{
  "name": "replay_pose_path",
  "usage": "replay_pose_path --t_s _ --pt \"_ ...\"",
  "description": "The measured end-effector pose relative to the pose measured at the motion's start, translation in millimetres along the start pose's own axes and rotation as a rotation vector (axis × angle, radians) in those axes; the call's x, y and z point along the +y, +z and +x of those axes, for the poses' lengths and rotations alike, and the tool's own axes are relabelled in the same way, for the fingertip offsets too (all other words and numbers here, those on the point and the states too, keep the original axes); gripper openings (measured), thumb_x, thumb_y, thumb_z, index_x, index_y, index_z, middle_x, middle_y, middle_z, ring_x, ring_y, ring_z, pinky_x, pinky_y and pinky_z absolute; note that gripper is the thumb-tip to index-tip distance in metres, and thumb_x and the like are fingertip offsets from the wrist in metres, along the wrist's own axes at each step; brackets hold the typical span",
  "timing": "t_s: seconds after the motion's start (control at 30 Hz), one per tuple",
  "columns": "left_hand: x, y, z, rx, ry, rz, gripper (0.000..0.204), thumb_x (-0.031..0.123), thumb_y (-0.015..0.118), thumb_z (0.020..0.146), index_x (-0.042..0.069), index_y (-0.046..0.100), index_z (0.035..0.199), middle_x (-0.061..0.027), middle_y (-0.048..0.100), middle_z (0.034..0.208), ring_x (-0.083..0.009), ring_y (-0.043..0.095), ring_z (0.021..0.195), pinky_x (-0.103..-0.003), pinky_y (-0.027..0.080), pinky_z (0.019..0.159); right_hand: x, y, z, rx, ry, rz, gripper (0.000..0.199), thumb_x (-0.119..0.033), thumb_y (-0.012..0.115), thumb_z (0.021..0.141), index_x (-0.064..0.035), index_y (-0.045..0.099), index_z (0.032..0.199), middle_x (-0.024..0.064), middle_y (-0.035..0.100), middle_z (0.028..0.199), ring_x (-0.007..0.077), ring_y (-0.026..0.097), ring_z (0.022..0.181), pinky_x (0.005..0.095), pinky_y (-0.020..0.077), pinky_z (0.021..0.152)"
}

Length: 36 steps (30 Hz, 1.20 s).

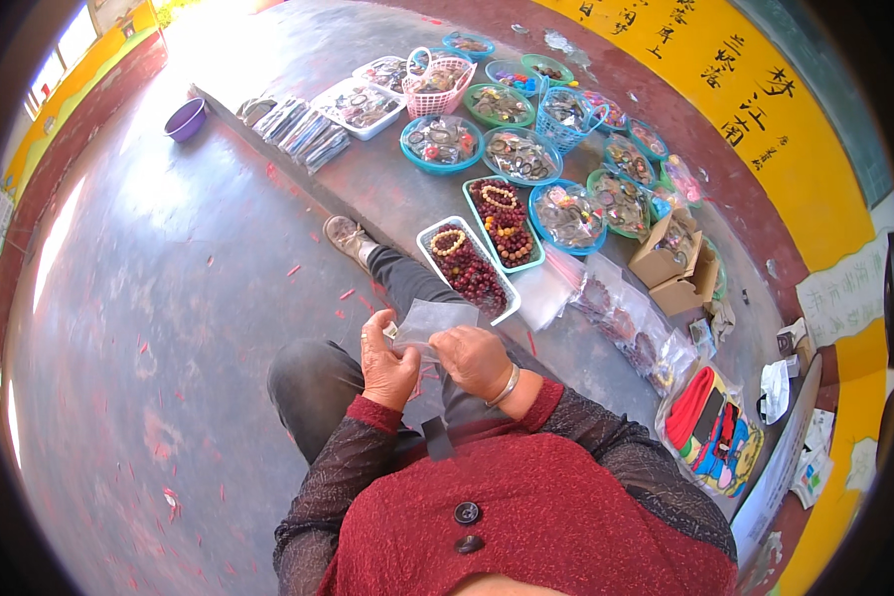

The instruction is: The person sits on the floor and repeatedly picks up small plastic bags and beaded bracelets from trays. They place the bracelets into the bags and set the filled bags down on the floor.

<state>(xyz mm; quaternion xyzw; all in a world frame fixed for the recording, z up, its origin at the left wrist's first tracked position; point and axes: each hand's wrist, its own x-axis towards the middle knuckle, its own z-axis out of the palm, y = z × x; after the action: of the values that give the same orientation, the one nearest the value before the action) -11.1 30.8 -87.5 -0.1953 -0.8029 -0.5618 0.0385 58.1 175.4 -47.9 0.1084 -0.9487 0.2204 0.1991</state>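
Ahead of the red top (556,487), left hand (387,366) and right hand (474,364) are gripping a clear bag (433,319) — apparently tensioning it flat; beyond, a white bead tray (510,307) is sitting near the edge of the platform (392,196), presumably for easy reach.

Everything I'm seeing on my feed sits on a worn grey floor (199,348), speckled with little red scraps (293,269). There's a step (313,192) cutting across it, and on the far side I've got round blue and green baskets (432,168), a pink handled basket (433,105), a white tray (373,133) and a row of flat packets (303,134). Closer to me: a white rectangular basket (508,306) beside a pale green one (527,265), clear bags (546,296), a cardboard box (656,266), a colourful bagged bundle (713,432). Purple basin (186,121) is on the left.
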Motion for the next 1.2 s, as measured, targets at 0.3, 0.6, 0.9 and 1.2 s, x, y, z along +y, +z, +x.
replay_pose_path --t_s 0.3,0.6,0.9,1.2 --pt "3.4 -4.7 -3.7 -0.204 0.328 0.207 0.024 -0.002 0.055 0.066 0.003 0.063 0.088 -0.0142 0.062 0.093 -0.0328 0.058 0.091 -0.04 0.046 0.083 14.3 -10.3 2.8 -0.017 -0.055 -0.084 0.022 -0.01 0.058 0.073 -0.0062 0.057 0.095 0.009 0.06 0.083 0.0252 0.06 0.078 0.0361 0.047 0.069" --pt "1.4 -4.0 -4.8 -0.157 0.104 0.088 0.019 0.007 0.061 0.073 0.003 0.065 0.091 -0.0146 0.064 0.08 -0.0304 0.061 0.08 -0.037 0.049 0.073 -22.6 -29.1 12.4 0.036 -0.182 0.08 0.03 -0.008 0.058 0.074 -0.0014 0.055 0.102 0.0139 0.06 0.095 0.0276 0.059 0.088 0.0358 0.047 0.079" --pt "7.2 -7.3 -2.0 -0.133 0.125 0.029 0.018 0.002 0.06 0.076 0.001 0.066 0.093 -0.0136 0.064 0.082 -0.0248 0.063 0.07 -0.03 0.049 0.061 -16.1 -4.2 3.4 -0.206 -0.034 -0.108 0.023 -0.011 0.058 0.073 0.0 0.057 0.093 0.0124 0.061 0.088 0.0268 0.059 0.082 0.0349 0.0476 0.073" --pt "19.4 -8.7 -1.3 -0.203 0.369 0.185 0.018 0.005 0.06 0.072 0.0 0.065 0.089 -0.0161 0.064 0.083 -0.0315 0.061 0.079 -0.037 0.049 0.071 10.3 33.2 -12.1 -0.336 -0.191 -0.122 0.022 -0.015 0.056 0.073 -0.0022 0.061 0.091 0.0162 0.062 0.09 0.0271 0.06 0.091 0.0382 0.0473 0.078"
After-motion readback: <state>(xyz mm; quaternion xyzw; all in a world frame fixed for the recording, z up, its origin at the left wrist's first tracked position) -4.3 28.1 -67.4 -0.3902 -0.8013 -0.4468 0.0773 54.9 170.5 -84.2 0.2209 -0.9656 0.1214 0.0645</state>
